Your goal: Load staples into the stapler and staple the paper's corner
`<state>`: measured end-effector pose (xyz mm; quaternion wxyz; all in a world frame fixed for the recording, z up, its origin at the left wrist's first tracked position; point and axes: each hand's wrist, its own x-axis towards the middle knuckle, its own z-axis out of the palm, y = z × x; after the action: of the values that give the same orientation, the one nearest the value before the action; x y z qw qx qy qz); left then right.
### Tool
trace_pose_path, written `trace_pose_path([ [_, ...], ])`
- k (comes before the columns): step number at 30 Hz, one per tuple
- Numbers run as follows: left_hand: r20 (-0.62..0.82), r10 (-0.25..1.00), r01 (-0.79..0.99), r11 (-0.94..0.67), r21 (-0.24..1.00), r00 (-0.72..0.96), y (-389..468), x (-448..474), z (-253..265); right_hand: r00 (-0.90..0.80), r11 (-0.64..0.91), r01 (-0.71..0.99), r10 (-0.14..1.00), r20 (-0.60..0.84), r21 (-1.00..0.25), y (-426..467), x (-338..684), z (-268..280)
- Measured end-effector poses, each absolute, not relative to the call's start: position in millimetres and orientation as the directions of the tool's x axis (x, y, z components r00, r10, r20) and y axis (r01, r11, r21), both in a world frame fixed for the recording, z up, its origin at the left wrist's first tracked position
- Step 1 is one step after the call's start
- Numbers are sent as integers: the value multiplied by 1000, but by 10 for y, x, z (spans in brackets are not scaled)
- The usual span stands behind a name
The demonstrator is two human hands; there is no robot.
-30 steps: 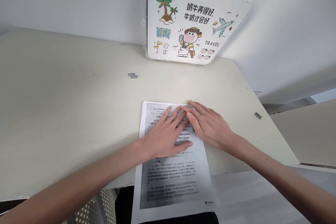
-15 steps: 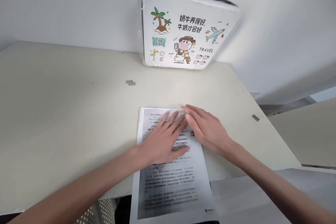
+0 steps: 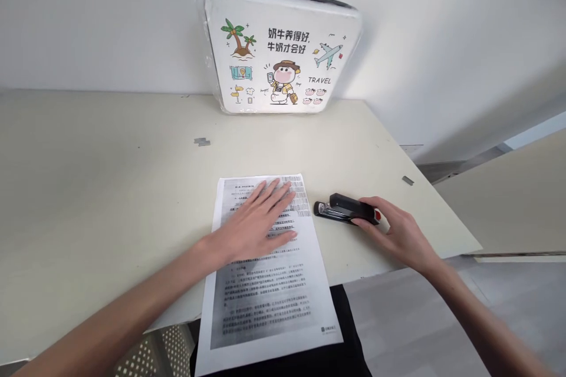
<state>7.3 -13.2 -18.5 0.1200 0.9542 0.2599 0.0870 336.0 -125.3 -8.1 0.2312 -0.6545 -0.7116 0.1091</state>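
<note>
My left hand (image 3: 254, 224) lies flat on a printed sheet of paper (image 3: 265, 306), its fingers spread over the upper half of the text. Rows of fine strokes, like staples or barcodes, fill the sheet's top right corner beside my fingertips. Just right of the sheet, a black stapler (image 3: 347, 207) rests on the table with its nose toward the paper. The thumb and fingers of my right hand (image 3: 398, 232) are closed around its rear end, where a red spot shows.
A white case (image 3: 283, 53) with cartoon prints and a black handle stands against the wall. Grey staple strips (image 3: 202, 142) lie on the table (image 3: 110, 188), with another strip (image 3: 407, 180) near its right edge. The sheet's lower part hangs past the front edge.
My right hand has left the sheet's top corner and moved right onto the stapler, which now shows fully. My left hand stays flat on the paper. The view has shifted slightly.
</note>
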Motion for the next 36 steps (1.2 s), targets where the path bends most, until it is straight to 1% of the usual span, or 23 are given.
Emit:
trace_pose_path([
  [3,113,530,490,-833,258,841,-165,-78,-77,60,55,854,978,202,-518,-1320,3410,-135],
  [7,105,580,548,-804,231,808,-330,-553,63,118,24,778,976,183,-627,-1360,3425,-209],
  [10,68,623,595,-769,235,779,-525,-961,85,148,18,737,971,188,-675,-1374,3437,-245],
  [12,49,626,601,-765,233,778,-652,-1153,50,163,25,714,966,200,-700,-1384,3450,-253],
  [16,30,615,599,-777,191,788,-768,-1211,-54,191,50,662,954,233,-748,-1412,3473,-238],
  [20,38,615,604,-782,153,788,-611,-875,-79,249,62,637,927,280,-769,-1461,3476,-167],
  [23,43,597,585,-796,155,801,-355,-457,-65,247,92,623,919,306,-777,-1524,3462,-63],
  [26,38,585,568,-800,194,810,-55,54,-81,223,133,618,915,335,-775,-1602,3444,53],
  [29,32,574,551,-799,242,818,221,625,-137,239,137,638,900,364,-758,-1676,3439,132],
  [33,35,566,536,-798,276,824,470,1353,-230,304,85,683,870,389,-725,-1750,3469,165],
  [36,64,570,526,-791,312,819,558,1676,-275,336,57,696,855,395,-716,-1772,3499,158],
])
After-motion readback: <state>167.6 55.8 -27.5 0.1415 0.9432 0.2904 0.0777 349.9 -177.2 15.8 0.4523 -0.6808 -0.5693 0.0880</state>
